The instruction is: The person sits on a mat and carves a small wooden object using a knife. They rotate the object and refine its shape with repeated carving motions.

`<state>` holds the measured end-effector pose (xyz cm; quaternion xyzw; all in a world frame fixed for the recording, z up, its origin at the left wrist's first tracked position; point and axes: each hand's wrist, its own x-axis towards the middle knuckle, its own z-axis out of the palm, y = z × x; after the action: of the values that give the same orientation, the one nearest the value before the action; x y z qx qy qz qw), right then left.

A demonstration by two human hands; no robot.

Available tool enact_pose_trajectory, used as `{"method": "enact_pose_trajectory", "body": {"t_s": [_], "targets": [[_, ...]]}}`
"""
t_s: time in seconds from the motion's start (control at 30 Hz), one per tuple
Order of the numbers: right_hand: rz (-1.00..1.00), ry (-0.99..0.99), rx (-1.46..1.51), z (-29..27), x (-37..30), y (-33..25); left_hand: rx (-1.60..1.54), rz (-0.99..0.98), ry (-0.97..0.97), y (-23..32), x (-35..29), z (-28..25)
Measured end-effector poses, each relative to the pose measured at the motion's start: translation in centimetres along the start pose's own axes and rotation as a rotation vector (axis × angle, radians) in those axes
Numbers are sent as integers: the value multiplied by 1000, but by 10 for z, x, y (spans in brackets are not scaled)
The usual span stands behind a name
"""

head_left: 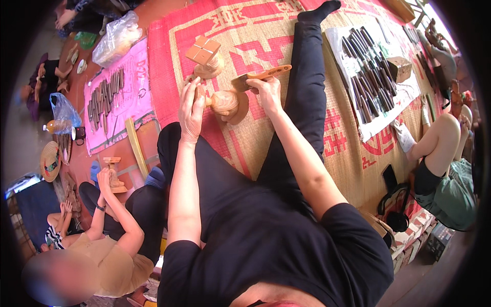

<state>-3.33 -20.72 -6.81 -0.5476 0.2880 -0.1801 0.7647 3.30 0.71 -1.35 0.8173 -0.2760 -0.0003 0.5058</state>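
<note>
My left hand [192, 111] rests with extended fingers against the end of a turned wooden piece [225, 104], which lies on its side on the mat between my legs. Its rounded body shows ring grain, and a narrow neck runs toward my palm. In my closed right hand [267, 94] is a flat brush [271, 72] with a wooden handle, its dark head just above the piece's rounded body. Whether the brush touches the wood I cannot tell. Just beyond stands a similar wooden piece [207, 59] with a square top marked by crossing lines.
A red and straw-coloured woven mat [348, 115] lies under me. Chisel-like tools [368, 71] cover a white cloth at right, beside a wooden block [399, 69]. More tools [106, 97] lie on a pink cloth [134, 84] at left. A co-worker at lower left holds another wooden piece [116, 179].
</note>
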Motion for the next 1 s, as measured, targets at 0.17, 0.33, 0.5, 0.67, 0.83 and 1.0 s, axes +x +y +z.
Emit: {"method": "enact_pose_trajectory", "body": {"t_s": [0.17,0.33,0.5,0.67,0.83,1.0], "targets": [[91,-432,-156,35,-29,-28,50,52,2,-4,3,-2],[-83,-102,156,29,11,-2,-49,-15,6,6,3,5],[69,-316,10,21,-18,-28,-31,10,28,-2,2,0],[-56,-156,22,41,-9,-26,110,94,-12,2,5,8],[16,-196,-198,31,-20,-48,112,70,0,4,3,6],[-27,-272,-452,41,-18,-26,140,88,15,7,6,8]]}}
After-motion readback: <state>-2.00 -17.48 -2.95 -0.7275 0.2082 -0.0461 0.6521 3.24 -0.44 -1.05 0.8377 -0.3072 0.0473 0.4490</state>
